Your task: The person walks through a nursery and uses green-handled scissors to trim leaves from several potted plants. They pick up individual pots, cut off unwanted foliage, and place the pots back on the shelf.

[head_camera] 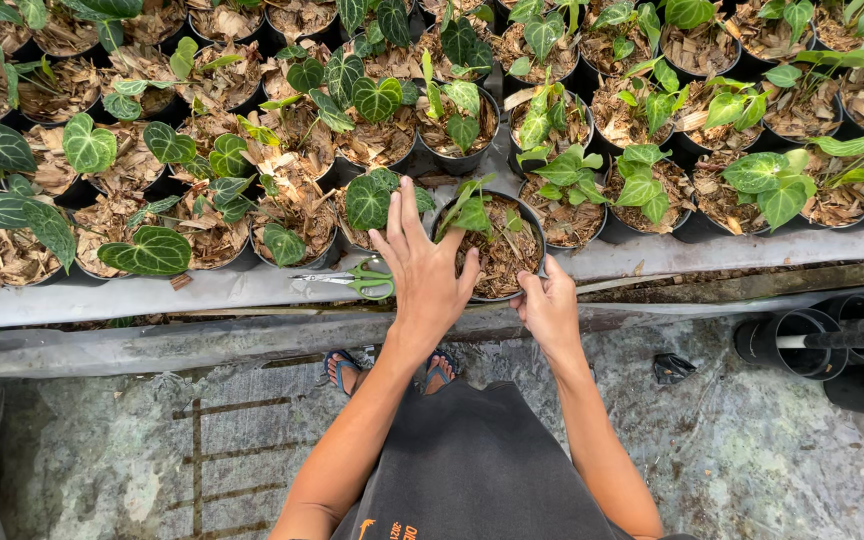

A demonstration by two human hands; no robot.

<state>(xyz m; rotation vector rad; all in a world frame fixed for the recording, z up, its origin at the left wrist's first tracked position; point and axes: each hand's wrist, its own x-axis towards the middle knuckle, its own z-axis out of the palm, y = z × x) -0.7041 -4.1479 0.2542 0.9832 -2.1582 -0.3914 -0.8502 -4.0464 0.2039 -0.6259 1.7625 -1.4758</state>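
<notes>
Both hands on black pot [532, 228]: left hand [426, 272] spread flat, right hand [550, 312] seemingly gripping rim.

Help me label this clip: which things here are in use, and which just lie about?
In use: left hand, right hand, black pot with small plant.
Lying about: green-handled scissors, neighbouring potted plants, empty pots.

From my remote seat I see bare arms, no sleeves, a dark grey garment [472, 470] with a small orange print, and blue-strapped sandals [340, 368].
</notes>
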